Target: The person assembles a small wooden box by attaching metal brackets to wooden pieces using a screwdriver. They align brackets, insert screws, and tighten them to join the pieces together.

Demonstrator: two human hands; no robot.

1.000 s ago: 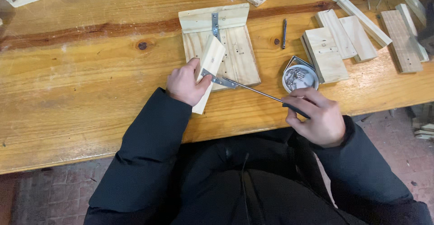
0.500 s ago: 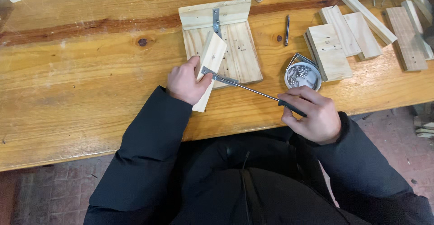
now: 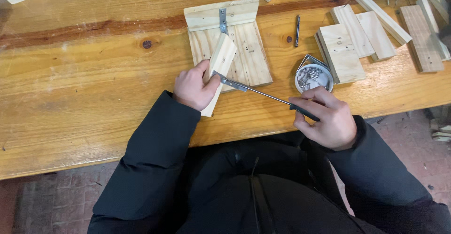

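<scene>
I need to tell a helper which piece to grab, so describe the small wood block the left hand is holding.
On the wooden workbench, find the flat pine board with a metal strap near the middle. The small block leans across its lower left edge, gripped by the left hand; it alone has a screwdriver pressed against it.

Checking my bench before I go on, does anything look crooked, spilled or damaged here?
Nothing spilled or broken. The small wood block in the left hand sits tilted across the boards, propped on edge, while the right hand aims a screwdriver at its metal bracket.

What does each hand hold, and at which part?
Left hand holds the wood strip near its middle; right hand holds the screwdriver by its black handle.
</scene>
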